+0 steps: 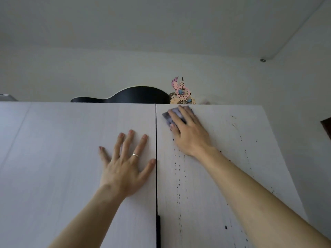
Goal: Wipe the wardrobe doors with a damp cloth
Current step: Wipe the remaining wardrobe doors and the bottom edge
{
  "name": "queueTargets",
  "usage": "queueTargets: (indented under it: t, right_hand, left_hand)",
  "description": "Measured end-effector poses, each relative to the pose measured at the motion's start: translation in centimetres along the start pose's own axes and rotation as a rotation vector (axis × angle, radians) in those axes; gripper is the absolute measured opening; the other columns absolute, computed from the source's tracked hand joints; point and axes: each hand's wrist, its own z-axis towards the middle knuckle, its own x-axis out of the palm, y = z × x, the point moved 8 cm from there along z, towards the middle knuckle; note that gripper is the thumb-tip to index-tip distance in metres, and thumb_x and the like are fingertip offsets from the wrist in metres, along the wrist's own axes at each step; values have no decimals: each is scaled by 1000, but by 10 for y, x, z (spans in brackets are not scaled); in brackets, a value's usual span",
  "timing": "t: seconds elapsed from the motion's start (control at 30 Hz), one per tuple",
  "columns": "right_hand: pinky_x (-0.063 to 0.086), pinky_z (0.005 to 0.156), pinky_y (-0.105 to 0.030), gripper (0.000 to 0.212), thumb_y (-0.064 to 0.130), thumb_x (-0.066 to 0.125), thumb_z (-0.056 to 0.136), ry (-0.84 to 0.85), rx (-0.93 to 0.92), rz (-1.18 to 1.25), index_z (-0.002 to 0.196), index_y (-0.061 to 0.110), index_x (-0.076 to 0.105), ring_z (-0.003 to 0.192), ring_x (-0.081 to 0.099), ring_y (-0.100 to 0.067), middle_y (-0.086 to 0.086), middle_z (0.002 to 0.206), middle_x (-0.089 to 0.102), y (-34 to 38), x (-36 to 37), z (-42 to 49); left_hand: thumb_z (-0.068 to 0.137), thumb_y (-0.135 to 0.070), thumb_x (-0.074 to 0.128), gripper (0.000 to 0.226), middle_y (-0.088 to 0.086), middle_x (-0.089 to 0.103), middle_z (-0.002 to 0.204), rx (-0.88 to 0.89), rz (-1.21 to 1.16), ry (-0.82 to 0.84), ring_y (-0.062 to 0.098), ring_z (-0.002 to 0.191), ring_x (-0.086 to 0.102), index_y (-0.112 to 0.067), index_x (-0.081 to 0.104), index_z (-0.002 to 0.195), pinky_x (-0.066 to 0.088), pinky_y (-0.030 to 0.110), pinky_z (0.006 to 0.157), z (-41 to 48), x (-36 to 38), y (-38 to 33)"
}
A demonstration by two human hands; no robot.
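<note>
Left hand (123, 169): laid flat on the left wardrobe door (62, 149); fingers straight and spread apart, holding nothing; thumb tip just beside the seam between the doors
Ring (135, 155): thin band, on one finger of the left hand
Right hand (189, 133): higher than the left hand, across the seam from it; fingers straight and slightly fanned, pressing flat on the cloth; thumb along the cloth's lower edge
Cloth (167, 117): grey-purple, folded small; under the right hand's fingers, flat against the right wardrobe door (241, 158); its edge shows past the fingers on the side toward the seam; close to the door's top edge
Dark specks (179, 185): scattered in vertical trails on the right wardrobe door; below the right hand's wrist and out to its far side
Handle (158, 230): black, narrow; at the seam, well below both hands
Black case (139, 95): curved, guitar-shaped outline; on the wardrobe top, above the left hand
Ornament (181, 92): pink and tan cut-out piece with a blue flower; on the wardrobe top, just above the right hand's fingertips
</note>
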Motion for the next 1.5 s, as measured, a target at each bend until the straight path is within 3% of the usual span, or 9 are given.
queueTargets:
  t: [0.17, 0.4, 0.57, 0.63, 0.73, 0.87, 1.13, 1.33, 1.5]
  right_hand:
    - [-5, 125, -37, 51, 36, 25, 108, -152, 337, 25, 158, 28, 21, 154, -9, -22, -3, 168, -2, -43, -19, 11]
    - [-10, 124, -33, 49, 37, 26, 109, -19, -34, 53, 157, 34, 20, 153, -15, -16, 5, 168, -4, 19, 10, -13]
    - [15, 124, -36, 46, 37, 32, 107, 41, -266, 10, 153, 35, 36, 154, -3, -11, 6, 167, 13, 11, 17, -109]
    - [16, 124, -38, 46, 38, 31, 108, 69, -239, -18, 154, 35, 35, 154, -3, -12, 7, 167, 12, 8, 17, -103]
    - [2, 126, -36, 47, 39, 25, 109, 73, -106, -30, 156, 38, 24, 153, -11, -15, 7, 168, 0, 15, 16, -52]
    - [-2, 125, -37, 46, 35, 28, 109, -17, 11, 5, 155, 33, 31, 154, -5, -22, 0, 168, 4, 26, 17, -7]
    - [22, 123, -43, 47, 40, 29, 105, 19, -179, -20, 149, 35, 44, 154, 10, -21, 2, 165, 23, 21, 29, -98]
    - [3, 126, -41, 47, 35, 30, 108, 21, 27, -30, 155, 34, 30, 154, -3, -24, -1, 168, 7, 44, 21, -7]
    - [9, 126, -42, 47, 33, 32, 108, 48, -41, -49, 155, 33, 32, 155, -2, -22, 0, 168, 9, 45, 26, -59]
  left_hand:
    - [79, -80, -7, 80, -9, -32, 161, 3, 6, 25, 18, 149, -29, -49, -27, 149, -9, 66, 116, 0, -1, 0]
    - [82, -79, -2, 79, -9, -31, 162, 0, -24, 5, 17, 149, -30, -48, -23, 151, -12, 63, 117, 1, -2, 1]
    - [89, -71, 3, 72, -10, -23, 165, -8, -108, -54, 15, 148, -30, -46, -19, 153, -15, 56, 120, -23, 5, -3]
    - [91, -69, 4, 70, -10, -22, 165, -32, -127, -55, 16, 148, -31, -46, -22, 152, -16, 56, 119, -27, 8, -5]
    - [92, -67, 4, 69, -10, -23, 165, -55, -136, -48, 17, 149, -30, -45, -20, 153, -16, 56, 119, -27, 9, -6]
    - [92, -67, 4, 68, -14, -24, 164, -62, -134, -43, 14, 149, -30, -46, -18, 154, -15, 54, 120, -30, 9, -4]
    - [102, -59, 16, 64, -11, -23, 165, -89, -185, -40, 16, 149, -29, -42, -13, 157, -18, 55, 119, -34, 9, -10]
    - [102, -61, 15, 65, -10, -21, 165, -77, -155, -3, 17, 150, -27, -42, -12, 157, -14, 56, 120, -35, 8, -6]
    - [103, -58, 16, 65, -8, -22, 165, -90, -178, 18, 19, 150, -27, -39, -11, 158, -14, 57, 119, -37, 8, -8]
